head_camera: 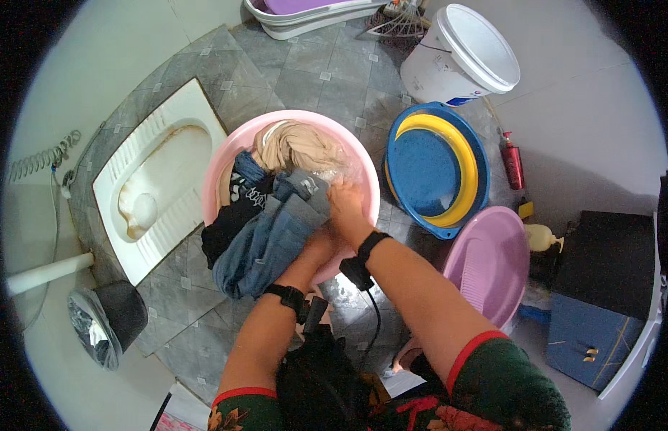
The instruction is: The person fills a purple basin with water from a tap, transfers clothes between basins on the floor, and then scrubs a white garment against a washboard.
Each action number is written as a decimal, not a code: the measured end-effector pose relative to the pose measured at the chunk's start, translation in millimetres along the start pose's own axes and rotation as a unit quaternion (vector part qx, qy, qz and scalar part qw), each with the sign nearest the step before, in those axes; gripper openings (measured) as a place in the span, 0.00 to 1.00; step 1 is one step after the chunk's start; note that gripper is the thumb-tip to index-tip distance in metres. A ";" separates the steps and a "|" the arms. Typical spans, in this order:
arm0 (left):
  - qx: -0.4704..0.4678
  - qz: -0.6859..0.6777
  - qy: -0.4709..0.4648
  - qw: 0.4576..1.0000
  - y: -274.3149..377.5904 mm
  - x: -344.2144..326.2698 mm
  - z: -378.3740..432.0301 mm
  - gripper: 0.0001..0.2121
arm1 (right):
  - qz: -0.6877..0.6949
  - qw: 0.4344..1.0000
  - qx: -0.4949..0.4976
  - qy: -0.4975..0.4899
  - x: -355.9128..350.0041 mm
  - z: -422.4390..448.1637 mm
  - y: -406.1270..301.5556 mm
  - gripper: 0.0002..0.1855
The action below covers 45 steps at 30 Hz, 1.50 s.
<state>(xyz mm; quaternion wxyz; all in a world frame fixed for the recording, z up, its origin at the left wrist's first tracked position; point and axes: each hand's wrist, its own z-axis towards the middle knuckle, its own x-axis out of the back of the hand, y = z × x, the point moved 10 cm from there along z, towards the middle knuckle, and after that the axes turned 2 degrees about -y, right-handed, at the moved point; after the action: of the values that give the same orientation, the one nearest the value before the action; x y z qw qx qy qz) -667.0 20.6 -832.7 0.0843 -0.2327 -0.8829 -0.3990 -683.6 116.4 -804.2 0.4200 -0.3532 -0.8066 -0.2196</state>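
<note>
A pink plastic basin [292, 114] on the tiled floor holds wet clothes. Blue denim jeans [269, 237] lie across its near left side and hang over the rim. Beige cloth [299, 144] is heaped at the far side, with black cloth [223, 229] bearing white marks at the left. My left hand [320, 245] is at the right edge of the denim, its fingers mostly hidden. Against the denim's upper right part rests my right hand [344, 199], bent, near water at the basin's right; whether it grips the cloth is unclear. Both wrists wear black bands.
A squat toilet [204, 116] adjoins the basin's left side. To the right stand a blue and yellow basin [476, 161], a pink-purple basin [501, 264] and a white bucket [436, 70]. A black bin [124, 312] is at lower left, a blue cabinet [587, 334] at lower right.
</note>
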 end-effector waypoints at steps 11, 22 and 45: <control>-0.166 -0.091 0.183 0.965 -57.8 33.5 18.3 0.20 | 0.112 0.992 0.055 0.006 -8.7 31.2 -32.0 0.12; -0.156 -0.483 0.105 0.855 33.8 183.8 -78.0 0.20 | 0.247 0.961 0.051 0.111 11.3 -23.8 28.6 0.25; -0.455 -0.270 0.235 0.816 119.6 103.3 -94.1 0.37 | 0.837 0.485 0.173 0.185 245.2 -250.2 52.8 0.19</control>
<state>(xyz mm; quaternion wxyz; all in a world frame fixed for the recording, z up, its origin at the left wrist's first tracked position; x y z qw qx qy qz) -703.9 54.7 -655.8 0.0625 0.1034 -0.5820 -0.8042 -610.5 82.6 -459.1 0.5982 -0.7329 -0.0562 0.3192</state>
